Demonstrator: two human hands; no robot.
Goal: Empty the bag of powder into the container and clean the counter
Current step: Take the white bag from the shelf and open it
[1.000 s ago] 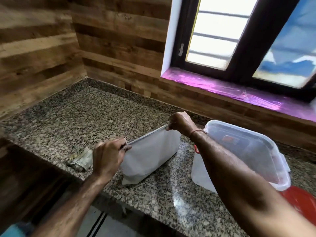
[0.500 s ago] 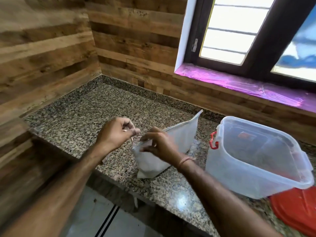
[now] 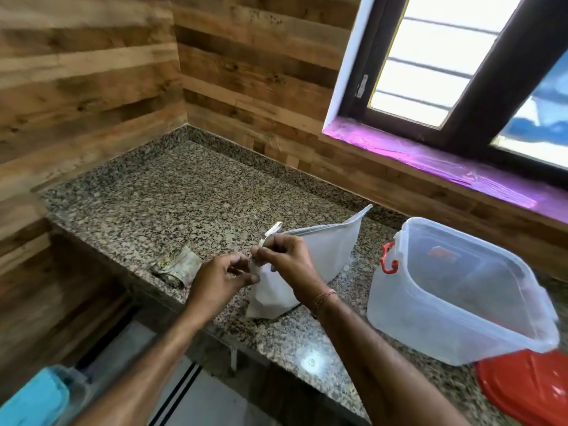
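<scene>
A white bag of powder [image 3: 322,256] stands on the granite counter [image 3: 172,198], its zip edge running up to the right. My left hand [image 3: 219,279] and my right hand [image 3: 284,259] meet at the bag's near top corner, and both pinch the plastic there. A small tab of the bag's edge sticks up above my right fingers. Right of the bag sits a clear plastic container [image 3: 461,318] with a red latch [image 3: 388,261], open at the top. It stands apart from the bag.
A crumpled wrapper or cloth [image 3: 176,267] lies on the counter left of my hands. A red lid [image 3: 528,392] lies at the counter's right front, under the container's corner. Wood-panelled walls close the corner. A blue object [image 3: 33,398] shows low at the bottom left.
My right hand left the bag's far top corner and came to the near corner beside my left hand. The view swung left and down, bringing the wrapper back into sight.
</scene>
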